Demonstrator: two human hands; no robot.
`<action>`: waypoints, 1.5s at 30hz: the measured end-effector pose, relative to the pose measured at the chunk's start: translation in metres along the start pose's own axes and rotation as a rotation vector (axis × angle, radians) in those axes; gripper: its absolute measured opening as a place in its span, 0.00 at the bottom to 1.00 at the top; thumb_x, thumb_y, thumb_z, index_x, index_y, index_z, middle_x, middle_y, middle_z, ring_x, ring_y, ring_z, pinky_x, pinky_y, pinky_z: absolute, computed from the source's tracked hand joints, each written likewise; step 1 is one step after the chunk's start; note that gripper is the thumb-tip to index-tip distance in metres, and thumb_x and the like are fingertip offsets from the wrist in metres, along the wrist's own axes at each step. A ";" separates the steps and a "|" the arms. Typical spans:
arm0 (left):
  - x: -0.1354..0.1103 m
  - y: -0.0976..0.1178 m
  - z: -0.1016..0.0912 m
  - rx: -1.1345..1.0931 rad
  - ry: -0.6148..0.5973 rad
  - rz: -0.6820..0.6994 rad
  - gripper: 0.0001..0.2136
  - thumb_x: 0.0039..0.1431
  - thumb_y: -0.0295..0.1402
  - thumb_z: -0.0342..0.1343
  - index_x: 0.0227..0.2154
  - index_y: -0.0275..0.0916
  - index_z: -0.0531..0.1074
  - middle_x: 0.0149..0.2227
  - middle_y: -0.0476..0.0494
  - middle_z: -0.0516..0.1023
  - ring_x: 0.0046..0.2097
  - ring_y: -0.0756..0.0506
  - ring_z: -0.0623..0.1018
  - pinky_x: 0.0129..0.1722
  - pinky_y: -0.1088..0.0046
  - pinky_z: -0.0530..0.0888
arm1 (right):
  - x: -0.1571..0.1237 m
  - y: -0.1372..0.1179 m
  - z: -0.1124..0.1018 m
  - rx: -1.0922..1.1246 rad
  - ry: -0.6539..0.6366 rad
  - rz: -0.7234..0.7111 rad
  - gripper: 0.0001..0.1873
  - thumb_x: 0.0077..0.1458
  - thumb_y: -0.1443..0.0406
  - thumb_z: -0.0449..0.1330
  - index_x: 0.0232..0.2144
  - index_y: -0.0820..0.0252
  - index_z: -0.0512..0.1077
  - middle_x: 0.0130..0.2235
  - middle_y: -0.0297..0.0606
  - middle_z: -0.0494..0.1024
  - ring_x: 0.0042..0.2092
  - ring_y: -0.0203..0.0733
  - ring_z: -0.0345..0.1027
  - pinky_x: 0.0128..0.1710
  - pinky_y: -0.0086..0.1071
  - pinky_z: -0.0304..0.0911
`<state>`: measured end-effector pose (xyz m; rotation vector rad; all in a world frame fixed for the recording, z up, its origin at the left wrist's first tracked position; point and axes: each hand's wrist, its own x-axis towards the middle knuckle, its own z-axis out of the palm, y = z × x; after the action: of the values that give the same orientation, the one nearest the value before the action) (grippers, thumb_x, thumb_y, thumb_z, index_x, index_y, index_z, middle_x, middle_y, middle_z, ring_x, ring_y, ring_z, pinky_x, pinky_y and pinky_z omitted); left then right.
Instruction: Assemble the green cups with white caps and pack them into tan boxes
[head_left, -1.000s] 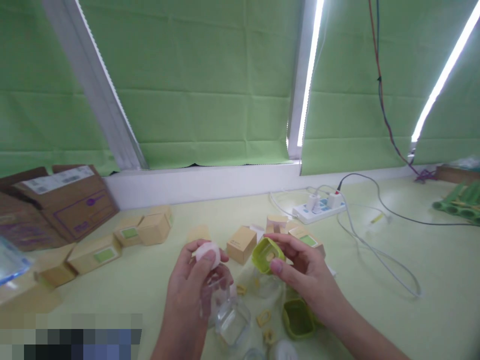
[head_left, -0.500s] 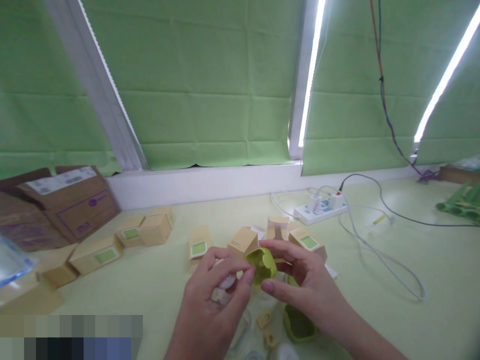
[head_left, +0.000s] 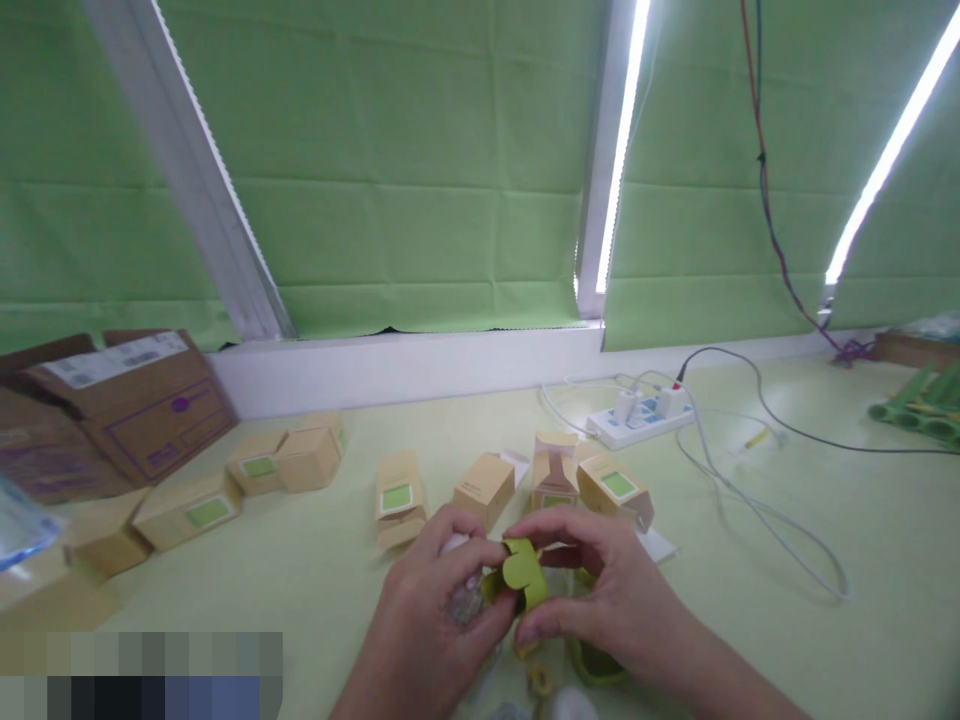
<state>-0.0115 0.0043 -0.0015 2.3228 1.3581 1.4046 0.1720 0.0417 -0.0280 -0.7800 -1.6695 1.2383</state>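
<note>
Between my two hands is a small yellow-green cover (head_left: 523,570), hollow and with a scalloped edge. My right hand (head_left: 600,575) is closed on it, fingers along the top and thumb below. My left hand (head_left: 442,600) pinches its left edge with thumb and forefinger. Tucked in the left palm is a white and clear item (head_left: 463,598), mostly hidden by the fingers. Under the right hand lies a darker green cup-like piece (head_left: 596,664), partly covered. Small yellow ring-shaped pieces (head_left: 539,680) lie below the hands.
Several small tan boxes (head_left: 484,488) stand behind the hands, with more at the left (head_left: 189,505). A large cardboard carton (head_left: 161,410) sits at far left. A white power strip (head_left: 637,424) and its loose cables lie at right, near green tubes (head_left: 911,412).
The yellow-green cover has turned, so its open hollow no longer faces me, and it has come lower. Both hands have moved slightly down and closer together around it.
</note>
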 end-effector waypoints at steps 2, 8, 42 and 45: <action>-0.002 -0.001 0.001 0.013 -0.003 0.009 0.11 0.47 0.20 0.61 0.29 0.43 0.78 0.32 0.50 0.76 0.31 0.51 0.77 0.30 0.80 0.73 | -0.001 0.000 0.000 0.008 -0.013 0.001 0.29 0.33 0.64 0.80 0.41 0.54 0.80 0.41 0.36 0.83 0.43 0.47 0.77 0.47 0.39 0.73; -0.009 -0.005 0.001 0.134 -0.079 0.076 0.09 0.49 0.20 0.59 0.30 0.42 0.75 0.34 0.48 0.75 0.35 0.47 0.78 0.33 0.75 0.74 | -0.003 -0.003 -0.003 -0.103 -0.036 -0.044 0.28 0.34 0.60 0.80 0.41 0.53 0.79 0.40 0.36 0.83 0.43 0.48 0.78 0.45 0.39 0.74; -0.009 -0.006 0.003 0.213 0.037 0.176 0.07 0.54 0.21 0.58 0.31 0.39 0.77 0.34 0.43 0.76 0.35 0.46 0.79 0.33 0.73 0.76 | -0.001 -0.006 -0.008 -0.189 -0.022 -0.116 0.23 0.41 0.60 0.77 0.40 0.56 0.77 0.39 0.36 0.81 0.42 0.43 0.77 0.44 0.35 0.76; -0.007 -0.004 0.002 0.226 0.072 0.159 0.07 0.55 0.22 0.59 0.31 0.40 0.78 0.34 0.44 0.76 0.35 0.46 0.79 0.34 0.73 0.76 | -0.001 -0.008 -0.007 -0.137 -0.008 -0.088 0.21 0.42 0.61 0.76 0.39 0.56 0.75 0.39 0.35 0.81 0.42 0.42 0.77 0.46 0.35 0.76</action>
<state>-0.0138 0.0018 -0.0088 2.5991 1.4488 1.4587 0.1792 0.0416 -0.0195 -0.7756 -1.7901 1.0766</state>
